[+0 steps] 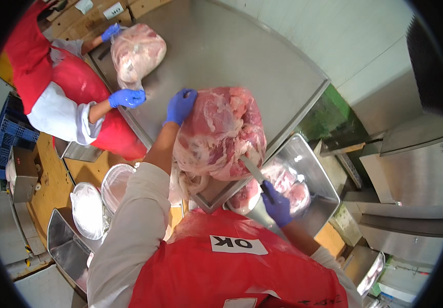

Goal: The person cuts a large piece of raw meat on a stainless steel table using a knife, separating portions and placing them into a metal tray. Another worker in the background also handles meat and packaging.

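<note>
A large piece of raw meat [220, 131], pink with white fat, lies at the near corner of the steel table [216, 46]. Blue-gloved, my left hand [181, 107] grips its upper left edge with curled fingers. Thin membrane or plastic film [190, 182] hangs from its lower left side; which of the two I cannot tell. My right hand [277, 204], also in a blue glove, is closed round the dark handle of a knife [253, 170]. The blade points up and left, its tip touching the meat's lower right part.
A person in a red apron [80, 72] at the far left handles meat in clear plastic [138, 51]. Below my right hand, a steel tub [325, 187] holds meat pieces. Plastic-lined containers [87, 210] and another steel tub [62, 244] stand at left. Cardboard boxes [90, 20] sit behind.
</note>
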`<state>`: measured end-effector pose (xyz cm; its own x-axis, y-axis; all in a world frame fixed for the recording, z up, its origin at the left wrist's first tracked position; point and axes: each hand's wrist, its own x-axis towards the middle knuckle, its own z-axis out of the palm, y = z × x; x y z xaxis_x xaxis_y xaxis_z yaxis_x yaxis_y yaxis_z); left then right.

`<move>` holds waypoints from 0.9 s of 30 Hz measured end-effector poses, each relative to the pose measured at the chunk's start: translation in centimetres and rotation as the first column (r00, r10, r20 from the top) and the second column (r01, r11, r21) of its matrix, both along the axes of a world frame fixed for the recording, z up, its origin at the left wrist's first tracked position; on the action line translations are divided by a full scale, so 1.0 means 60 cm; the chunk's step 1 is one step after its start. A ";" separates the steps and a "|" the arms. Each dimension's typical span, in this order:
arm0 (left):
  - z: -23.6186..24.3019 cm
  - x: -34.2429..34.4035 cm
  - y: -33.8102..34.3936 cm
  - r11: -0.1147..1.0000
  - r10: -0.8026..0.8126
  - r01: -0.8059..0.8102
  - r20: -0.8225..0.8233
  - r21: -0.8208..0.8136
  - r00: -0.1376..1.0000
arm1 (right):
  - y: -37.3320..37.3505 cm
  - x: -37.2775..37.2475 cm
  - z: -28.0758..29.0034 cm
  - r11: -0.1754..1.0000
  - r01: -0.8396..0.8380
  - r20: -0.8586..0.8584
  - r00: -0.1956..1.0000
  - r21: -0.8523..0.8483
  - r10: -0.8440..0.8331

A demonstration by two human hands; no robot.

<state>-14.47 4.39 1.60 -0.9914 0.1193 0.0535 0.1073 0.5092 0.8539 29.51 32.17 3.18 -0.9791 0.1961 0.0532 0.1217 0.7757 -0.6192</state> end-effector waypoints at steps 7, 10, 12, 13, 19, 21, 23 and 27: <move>-0.038 -0.033 -0.035 0.997 -0.072 0.072 -0.068 -0.003 0.995 | -0.038 -0.026 -0.084 0.968 -0.009 -0.289 0.955 -0.250 -0.066; -0.081 -0.035 -0.039 0.993 -0.070 0.068 0.021 0.095 0.997 | -0.021 -0.007 -0.045 0.959 0.033 -0.102 0.993 -0.283 -0.064; -0.092 -0.035 -0.056 0.991 -0.046 0.041 0.042 0.124 0.998 | -0.026 0.000 0.004 0.981 0.014 -0.119 0.992 -0.196 -0.038; -0.096 -0.031 -0.062 0.993 -0.041 0.037 0.036 0.114 0.999 | -0.028 0.010 0.047 0.990 0.026 -0.035 0.999 -0.136 -0.031; -0.089 0.006 -0.050 0.994 0.050 -0.050 0.005 0.092 0.999 | 0.002 0.078 0.229 0.940 0.017 0.113 0.992 0.340 -0.058; -0.066 0.011 -0.030 0.999 0.043 -0.044 0.034 0.027 0.998 | 0.005 0.091 0.299 0.885 -0.007 0.143 0.987 0.466 -0.067; -0.048 0.007 -0.041 0.996 0.047 -0.040 0.084 -0.081 0.995 | 0.001 0.074 0.333 0.875 -0.050 0.112 0.994 0.481 -0.005; -0.071 -0.053 -0.056 0.983 -0.018 0.017 -0.006 -0.180 1.000 | -0.019 0.006 0.369 0.842 -0.163 0.106 0.986 0.514 0.126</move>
<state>-17.66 1.00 -2.66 -0.9887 0.1451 0.0367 0.1235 0.6528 0.7474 29.90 31.04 25.34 -0.9990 0.0140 0.0418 0.0091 0.9932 -0.1160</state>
